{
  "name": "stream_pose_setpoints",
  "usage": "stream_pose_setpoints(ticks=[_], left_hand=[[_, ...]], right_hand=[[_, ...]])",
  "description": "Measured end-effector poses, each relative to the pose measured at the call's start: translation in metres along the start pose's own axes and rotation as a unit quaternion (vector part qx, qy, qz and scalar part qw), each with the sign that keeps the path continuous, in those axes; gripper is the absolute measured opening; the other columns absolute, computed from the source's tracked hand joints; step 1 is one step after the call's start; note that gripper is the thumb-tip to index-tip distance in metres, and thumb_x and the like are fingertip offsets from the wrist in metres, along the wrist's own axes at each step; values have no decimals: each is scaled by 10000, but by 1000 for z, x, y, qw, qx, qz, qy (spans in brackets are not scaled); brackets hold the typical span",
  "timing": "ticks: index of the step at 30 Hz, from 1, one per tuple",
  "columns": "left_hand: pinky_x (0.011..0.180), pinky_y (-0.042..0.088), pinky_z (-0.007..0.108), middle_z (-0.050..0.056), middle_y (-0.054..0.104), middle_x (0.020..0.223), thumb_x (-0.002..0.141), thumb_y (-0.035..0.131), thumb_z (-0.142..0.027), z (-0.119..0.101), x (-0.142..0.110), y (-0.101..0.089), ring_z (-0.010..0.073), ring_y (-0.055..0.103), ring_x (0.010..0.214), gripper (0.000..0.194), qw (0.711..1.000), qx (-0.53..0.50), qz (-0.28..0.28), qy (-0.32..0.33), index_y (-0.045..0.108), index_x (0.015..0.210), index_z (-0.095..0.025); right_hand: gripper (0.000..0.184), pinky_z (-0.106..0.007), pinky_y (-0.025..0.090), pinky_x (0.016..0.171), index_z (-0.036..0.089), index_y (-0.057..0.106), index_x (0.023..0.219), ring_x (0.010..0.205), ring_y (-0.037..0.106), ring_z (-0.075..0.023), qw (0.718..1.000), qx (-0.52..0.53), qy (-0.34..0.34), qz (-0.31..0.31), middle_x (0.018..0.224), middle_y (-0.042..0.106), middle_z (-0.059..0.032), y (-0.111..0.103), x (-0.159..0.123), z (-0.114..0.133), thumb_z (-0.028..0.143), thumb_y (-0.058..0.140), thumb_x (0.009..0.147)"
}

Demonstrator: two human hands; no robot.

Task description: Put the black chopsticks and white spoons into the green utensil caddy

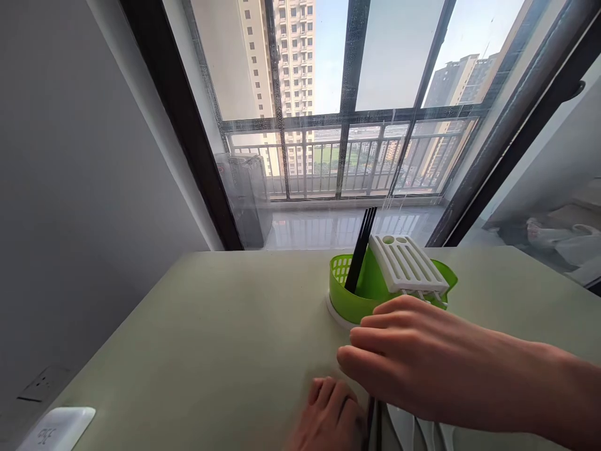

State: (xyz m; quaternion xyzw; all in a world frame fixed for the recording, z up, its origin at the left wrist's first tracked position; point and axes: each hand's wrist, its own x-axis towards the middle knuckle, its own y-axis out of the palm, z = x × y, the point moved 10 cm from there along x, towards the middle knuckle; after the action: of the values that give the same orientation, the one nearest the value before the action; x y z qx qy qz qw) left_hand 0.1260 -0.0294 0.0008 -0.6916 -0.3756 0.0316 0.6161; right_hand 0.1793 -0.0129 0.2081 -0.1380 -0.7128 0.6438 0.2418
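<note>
My right hand (pixel 404 357) reaches in from the right, back upward, its fingers curled down; whatever lies under them is hidden. Low in the view, my left hand (pixel 328 413) has bent, closed fingers over the table, and what they hold cannot be seen. Beside it, thin dark sticks (pixel 370 423) show partly. White spoon-like utensils (pixel 402 426) lie beneath my right forearm. Just beyond my right hand stands a green utensil holder (pixel 350 304) with a white slotted rack (pixel 408 263) on it. Several black chopsticks (pixel 360 254) lean upright in its left part.
The pale green table (pixel 225 319) reaches to a far edge before a glass door and balcony. A white box-like object (pixel 61 429) sits at its near left corner. A grey wall (pixel 84 188) with a socket (pixel 42 383) runs along the left.
</note>
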Motion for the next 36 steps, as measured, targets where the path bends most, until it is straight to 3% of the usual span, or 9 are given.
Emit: stream_pose_setpoints(ticks=[4, 8, 18, 22, 26, 28, 31, 34, 36], left_hand=[[939, 485, 441, 60, 667, 1068, 737, 774, -191, 25, 12, -33, 289, 602, 1003, 342, 994, -41, 52, -90, 587, 1022, -216], [889, 501, 451, 59, 650, 1035, 883, 678, -128, 50, 14, -58, 281, 600, 969, 164, 984, -9, 66, -163, 576, 977, -217], [817, 522, 415, 45, 671, 981, 1045, 556, -169, 52, 9, -54, 262, 652, 865, 113, 990, 42, 10, -135, 529, 954, -229], [686, 487, 320, 3, 668, 855, 1116, 396, -238, 58, 5, -58, 205, 650, 714, 183, 982, -45, -18, -182, 492, 961, -253], [618, 452, 274, -17, 620, 760, 1139, 281, -310, 64, 0, -66, 169, 585, 623, 291, 954, -164, -73, -241, 520, 981, -257], [647, 471, 265, -1, 625, 769, 1142, 274, -368, 65, -1, -73, 161, 579, 639, 365, 935, -221, -114, -253, 560, 949, -250], [693, 512, 265, 24, 646, 768, 1126, 334, -477, 66, -7, -75, 159, 587, 665, 460, 902, -296, -164, -267, 602, 842, -232], [703, 558, 279, 45, 697, 794, 1095, 380, -579, 68, -24, -69, 168, 612, 674, 513, 872, -331, -206, -296, 658, 846, -227], [757, 598, 322, 73, 749, 917, 1067, 435, -614, 66, -34, -64, 203, 672, 768, 472, 872, -315, -209, -311, 710, 969, -243]], right_hand=[[255, -335, 216, 565, 229, 464, 805, 574, 361, -131, 1000, -9, 8, -23, 677, 513, 65, -6, -1, -6, 125, 557, 1019], [280, -330, 213, 558, 226, 456, 780, 557, 312, -132, 999, -26, 18, -43, 647, 475, 65, -12, 0, -12, 131, 506, 1039], [289, -317, 230, 555, 229, 457, 770, 541, 303, -128, 998, -6, 35, -47, 627, 452, 68, -15, -3, -16, 117, 482, 1036], [295, -320, 254, 558, 229, 480, 780, 525, 369, -120, 998, -2, 44, -52, 636, 487, 64, -14, -5, -22, 151, 475, 1064], [167, -314, 409, 641, 221, 603, 974, 697, 588, -147, 989, 1, 66, -135, 851, 655, 3, -29, -9, -30, 216, 487, 1094], [132, -324, 498, 773, 235, 618, 1179, 952, 673, -187, 975, 37, 106, -190, 1127, 691, -56, -39, -14, -38, 279, 532, 1089], [388, -326, 556, 865, 319, 536, 1390, 1092, 677, -201, 938, 158, 222, -215, 1323, 627, -63, -34, -21, -55, 405, 649, 1030], [563, -290, 580, 785, 347, 527, 1440, 903, 691, -166, 904, 291, 280, -139, 1128, 676, -13, -3, -15, -52, 450, 762, 939], [375, -248, 564, 716, 313, 652, 1306, 783, 669, -137, 890, 369, 253, -85, 951, 678, 18, 17, -3, -36, 410, 744, 956]])
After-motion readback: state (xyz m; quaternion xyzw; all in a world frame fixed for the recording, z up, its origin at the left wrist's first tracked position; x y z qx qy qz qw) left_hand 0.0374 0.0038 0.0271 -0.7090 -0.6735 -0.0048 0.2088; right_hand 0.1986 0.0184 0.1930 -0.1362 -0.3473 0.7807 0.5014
